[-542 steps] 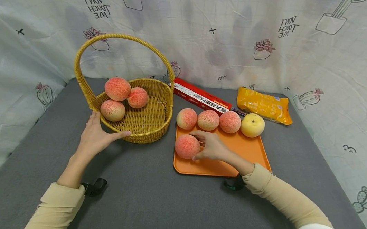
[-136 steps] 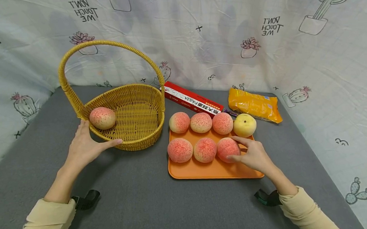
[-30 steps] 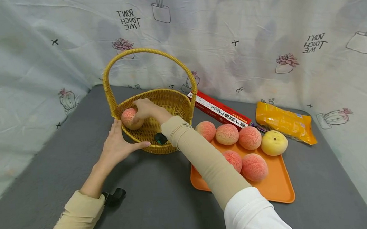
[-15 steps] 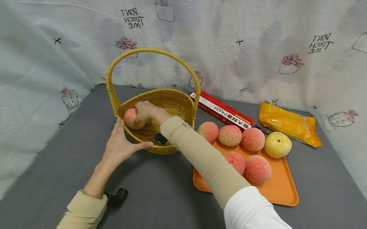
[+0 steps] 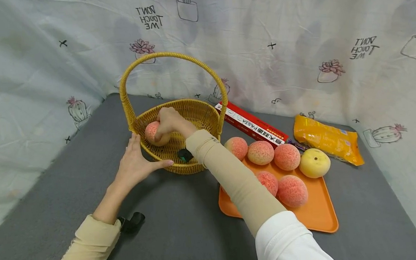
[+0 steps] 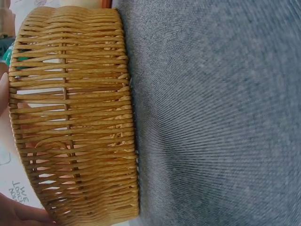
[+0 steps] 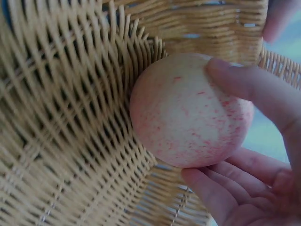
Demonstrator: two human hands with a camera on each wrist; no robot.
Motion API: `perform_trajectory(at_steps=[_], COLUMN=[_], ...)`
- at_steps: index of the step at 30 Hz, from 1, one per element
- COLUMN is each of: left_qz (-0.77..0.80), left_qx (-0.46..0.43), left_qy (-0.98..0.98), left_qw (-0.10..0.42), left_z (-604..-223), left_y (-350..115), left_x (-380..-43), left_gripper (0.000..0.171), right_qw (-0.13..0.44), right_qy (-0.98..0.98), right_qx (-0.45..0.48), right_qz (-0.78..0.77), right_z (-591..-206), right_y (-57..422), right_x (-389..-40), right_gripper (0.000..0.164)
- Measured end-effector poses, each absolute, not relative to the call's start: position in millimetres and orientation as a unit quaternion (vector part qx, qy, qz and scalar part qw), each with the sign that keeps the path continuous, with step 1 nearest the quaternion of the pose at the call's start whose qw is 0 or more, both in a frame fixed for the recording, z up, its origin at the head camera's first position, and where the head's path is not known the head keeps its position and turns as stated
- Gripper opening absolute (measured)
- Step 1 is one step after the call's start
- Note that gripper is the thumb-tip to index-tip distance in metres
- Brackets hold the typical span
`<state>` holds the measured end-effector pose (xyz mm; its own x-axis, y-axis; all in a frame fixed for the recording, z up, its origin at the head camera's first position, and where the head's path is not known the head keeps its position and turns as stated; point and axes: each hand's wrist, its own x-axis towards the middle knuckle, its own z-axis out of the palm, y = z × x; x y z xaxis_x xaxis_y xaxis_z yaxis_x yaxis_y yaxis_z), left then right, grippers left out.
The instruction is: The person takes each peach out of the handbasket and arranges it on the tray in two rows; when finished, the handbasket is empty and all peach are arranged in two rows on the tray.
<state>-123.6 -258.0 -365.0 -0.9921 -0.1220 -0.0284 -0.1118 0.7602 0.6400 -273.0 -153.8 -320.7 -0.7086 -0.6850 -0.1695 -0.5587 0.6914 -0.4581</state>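
Note:
My right hand (image 5: 169,120) reaches into the yellow wicker basket (image 5: 189,169) and grips a pink peach (image 5: 152,131) near the left inner wall. In the right wrist view the thumb lies on one side of the peach (image 7: 183,113), fingers on the other. My left hand (image 5: 133,165) rests at the basket's front-left rim, thumb stretched along the edge and fingers straight against the side. The left wrist view shows the basket's outer weave (image 6: 75,122). On the orange tray (image 5: 320,216) sit several pink peaches (image 5: 292,190); my right sleeve hides part of the front row.
A yellow peach-like fruit (image 5: 314,163) is at the tray's back right corner. Behind the tray lie a red pasta box (image 5: 251,123) and an orange packet (image 5: 326,140). The basket's tall handle (image 5: 170,54) arches over my right hand. A printed curtain (image 5: 254,64) hangs behind the grey table (image 5: 184,225).
Over the longer span, two peaches have gone from the basket to the tray's front row. Since then my right hand has taken hold of the basket's peach, which has now shifted slightly right.

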Motion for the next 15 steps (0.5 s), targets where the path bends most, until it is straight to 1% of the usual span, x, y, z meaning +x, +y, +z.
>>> perform_trajectory(at_steps=[8,15], left_qz=[-0.338,-0.339], left_qx=[0.057,0.058], left_qy=[-0.939,-0.939], left_qw=[0.005,-0.001], left_z=[-363.5,-362.0], left_y=[-252.4,-254.9], left_x=[-124.6,-124.3], left_gripper=[0.134,0.136], right_qw=[0.123,0.088], right_qy=[0.903,0.89], right_qx=[-0.332,-0.348], right_qz=[-0.242,-0.28], right_z=[-307.9,-299.1], right_y=[-125.4,-105.0], right_x=[-275.4,-268.3], right_gripper=[0.022,0.038])
